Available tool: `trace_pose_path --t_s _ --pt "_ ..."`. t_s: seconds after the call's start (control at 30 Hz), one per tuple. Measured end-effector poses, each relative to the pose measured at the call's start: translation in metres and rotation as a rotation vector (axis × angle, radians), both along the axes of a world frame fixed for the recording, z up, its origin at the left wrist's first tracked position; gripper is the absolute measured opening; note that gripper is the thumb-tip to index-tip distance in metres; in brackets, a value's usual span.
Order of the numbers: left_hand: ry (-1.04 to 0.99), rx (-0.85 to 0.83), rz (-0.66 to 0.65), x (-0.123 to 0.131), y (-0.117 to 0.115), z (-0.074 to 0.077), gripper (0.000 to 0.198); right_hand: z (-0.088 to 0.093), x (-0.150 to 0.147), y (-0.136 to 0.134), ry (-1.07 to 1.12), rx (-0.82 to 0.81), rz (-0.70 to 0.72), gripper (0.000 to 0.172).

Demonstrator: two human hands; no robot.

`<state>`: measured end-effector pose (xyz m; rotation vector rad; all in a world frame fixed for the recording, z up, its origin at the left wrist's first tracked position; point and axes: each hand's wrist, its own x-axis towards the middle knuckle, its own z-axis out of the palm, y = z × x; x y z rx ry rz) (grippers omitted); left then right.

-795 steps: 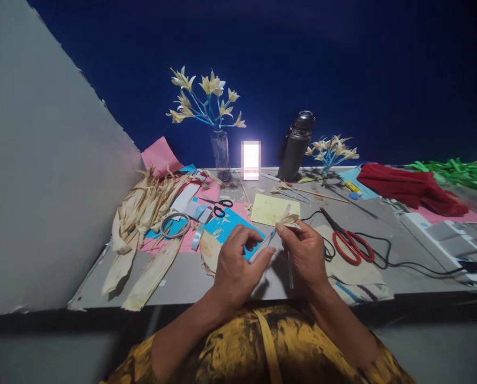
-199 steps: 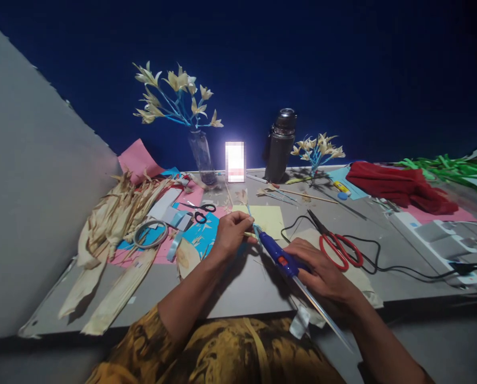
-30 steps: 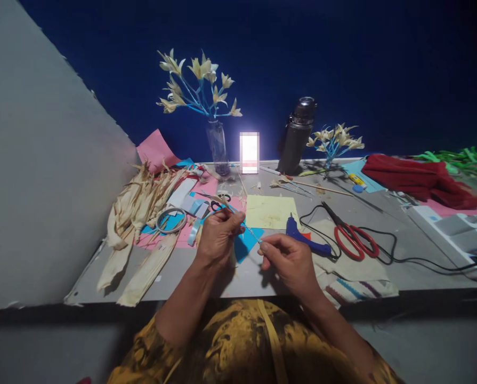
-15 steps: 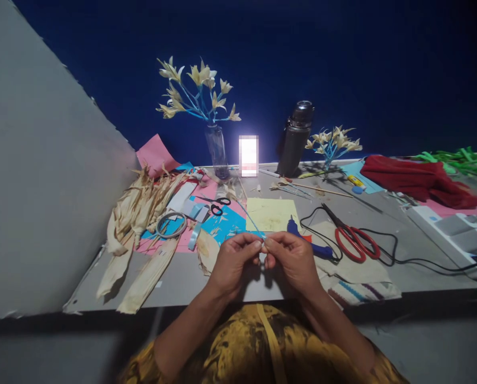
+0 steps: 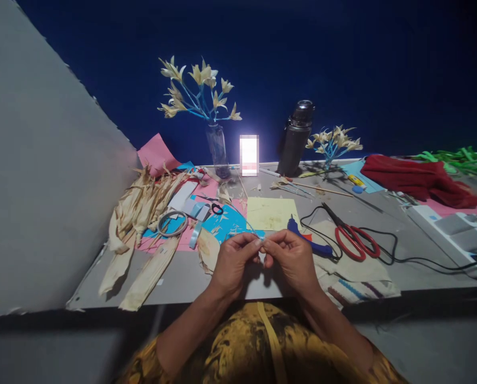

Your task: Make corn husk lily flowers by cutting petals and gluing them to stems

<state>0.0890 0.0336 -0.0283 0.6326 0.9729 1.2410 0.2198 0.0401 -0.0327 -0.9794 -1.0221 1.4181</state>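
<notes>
My left hand (image 5: 234,262) and my right hand (image 5: 292,260) meet fingertip to fingertip above the near part of the grey table (image 5: 230,282). Both pinch the near end of a thin blue stem (image 5: 246,226) that slants away to the upper left. At the stem's far end sits a small pale husk flower (image 5: 223,193). A blue glue gun (image 5: 308,242) lies just right of my right hand, its black cord trailing to the right.
Dried corn husks (image 5: 142,213), a tape ring (image 5: 172,224), blue, pink and yellow paper (image 5: 270,212) and black scissors lie left and ahead. Red scissors (image 5: 352,240) lie right. A vase of husk flowers (image 5: 218,154), a bright screen, a flask (image 5: 294,141), red cloth (image 5: 418,181) stand behind.
A second ago my hands were apart along the stem; they have come together at its near end. The stem's flower end has swung away toward the black scissors.
</notes>
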Motion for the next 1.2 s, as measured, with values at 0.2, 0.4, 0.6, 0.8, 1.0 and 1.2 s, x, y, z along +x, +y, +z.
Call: trace_pose_path --t_s 0.2,0.4,0.6,0.8,1.0,1.2 --pt "0.055 -0.006 0.079 0.003 -0.001 0.003 0.018 -0.006 0.000 -0.001 0.062 -0.014 0.065 0.020" --pt "0.085 0.006 0.119 0.001 0.004 0.005 0.017 -0.011 0.004 -0.002 0.083 -0.092 0.107 0.028" --pt "0.001 -0.022 0.057 0.001 0.006 0.009 0.022 -0.008 0.015 0.001 -0.101 -0.031 0.026 0.031" --pt "-0.006 -0.080 0.035 -0.008 0.009 0.002 0.020 -0.003 0.068 0.014 -0.914 0.238 -0.182 0.018" --pt "0.115 -0.026 0.029 -0.006 0.024 -0.004 0.017 -0.022 0.110 0.020 -1.519 0.408 0.132 0.039" --pt "0.121 -0.043 0.046 0.007 0.042 -0.019 0.019 -0.027 0.109 0.023 -1.535 0.415 0.114 0.034"
